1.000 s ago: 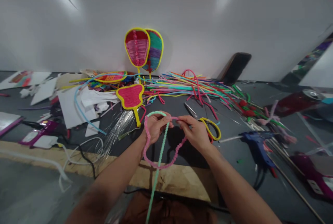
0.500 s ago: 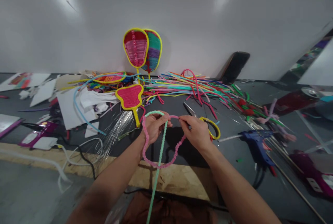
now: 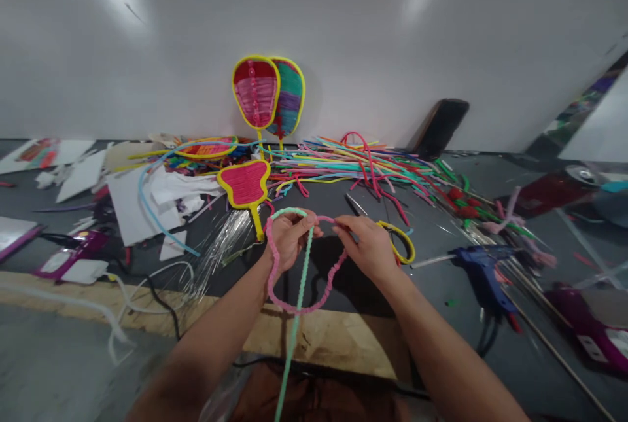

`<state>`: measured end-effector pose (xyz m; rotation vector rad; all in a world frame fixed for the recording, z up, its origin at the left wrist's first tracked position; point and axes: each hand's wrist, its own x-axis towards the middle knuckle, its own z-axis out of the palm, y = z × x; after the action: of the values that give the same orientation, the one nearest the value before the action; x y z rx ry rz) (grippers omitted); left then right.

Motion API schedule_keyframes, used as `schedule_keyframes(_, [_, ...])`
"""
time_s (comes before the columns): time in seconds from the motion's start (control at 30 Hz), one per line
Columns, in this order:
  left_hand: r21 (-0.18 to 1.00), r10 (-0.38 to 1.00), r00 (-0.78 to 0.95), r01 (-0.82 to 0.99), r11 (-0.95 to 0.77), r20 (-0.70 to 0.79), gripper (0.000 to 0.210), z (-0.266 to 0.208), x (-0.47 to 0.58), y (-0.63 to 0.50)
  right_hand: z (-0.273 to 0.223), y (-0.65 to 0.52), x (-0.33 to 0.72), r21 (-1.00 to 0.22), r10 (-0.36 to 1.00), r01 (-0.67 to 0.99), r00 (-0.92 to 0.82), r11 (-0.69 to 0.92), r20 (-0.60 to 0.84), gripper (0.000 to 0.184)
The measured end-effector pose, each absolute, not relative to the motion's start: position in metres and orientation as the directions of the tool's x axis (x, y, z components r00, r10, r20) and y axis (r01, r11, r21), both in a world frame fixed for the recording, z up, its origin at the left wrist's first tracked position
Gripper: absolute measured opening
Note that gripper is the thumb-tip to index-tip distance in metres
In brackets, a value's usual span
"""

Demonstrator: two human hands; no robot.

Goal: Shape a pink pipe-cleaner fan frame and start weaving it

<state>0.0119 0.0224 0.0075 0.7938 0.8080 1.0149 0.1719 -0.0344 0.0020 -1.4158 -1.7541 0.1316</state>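
Observation:
My left hand [image 3: 293, 237] pinches a pink pipe cleaner [image 3: 294, 309] and a mint-green pipe cleaner [image 3: 300, 298] together at the top of a loop. The pink one bends round in a wavy loop that hangs between my hands. From my left fingers the green one drops straight down across the loop, past the table edge. My right hand [image 3: 366, 243] grips the pink pipe cleaner at the loop's upper right, fingertips closed. Just behind my right hand lie yellow-handled scissors [image 3: 403, 243]. A pink fan shape with yellow edging [image 3: 245, 184] lies beyond my left hand.
A pile of coloured pipe cleaners [image 3: 338, 163] runs along the back. Two fan shapes [image 3: 258, 91] and a phone [image 3: 444, 124] lean on the white panel. At right are a blue glue gun [image 3: 485, 271] and a can [image 3: 559, 193]; at left, white card pieces [image 3: 142, 206].
The pink loop and both hands have shifted very slightly. Both hands keep their pinch, and the other things on the table stay where they were.

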Motion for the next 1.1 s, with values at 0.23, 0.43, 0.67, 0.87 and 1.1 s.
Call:
schedule_keyframes(0.23, [0.867, 0.919, 0.334, -0.373, 0.331, -0.207, 0.024, 0.006, 0.013, 0.022, -0.002, -0.035, 0.172, -0.626, 0.874, 0.722, 0.061, 0.295, 0.481, 0.019])
schedule_keyframes(0.43, [0.832, 0.863, 0.449, -0.367, 0.416, -0.232, 0.027, 0.005, 0.01, 0.023, -0.002, -0.035, 0.173, -0.649, 0.904, 0.725, 0.085, 0.233, 0.419, 0.017])
schedule_keyframes(0.67, [0.747, 0.778, 0.532, -0.352, 0.564, -0.336, 0.031, 0.018, -0.02, 0.048, 0.001, -0.035, 0.181, -0.644, 0.914, 0.751, 0.147, 0.146, 0.378, 0.019])
schedule_keyframes(0.87, [0.84, 0.764, 0.537, -0.171, 0.515, -0.359, 0.022, 0.027, -0.029, 0.047, -0.002, -0.033, 0.182, -0.712, 0.92, 0.683, 0.155, 0.164, 0.361, 0.018])
schedule_keyframes(1.1, [0.802, 0.694, 0.634, -0.188, 0.567, -0.342, 0.022, 0.02, -0.02, 0.041, -0.004, -0.031, 0.179, -0.763, 0.928, 0.605, 0.106, 0.226, 0.358, 0.021])
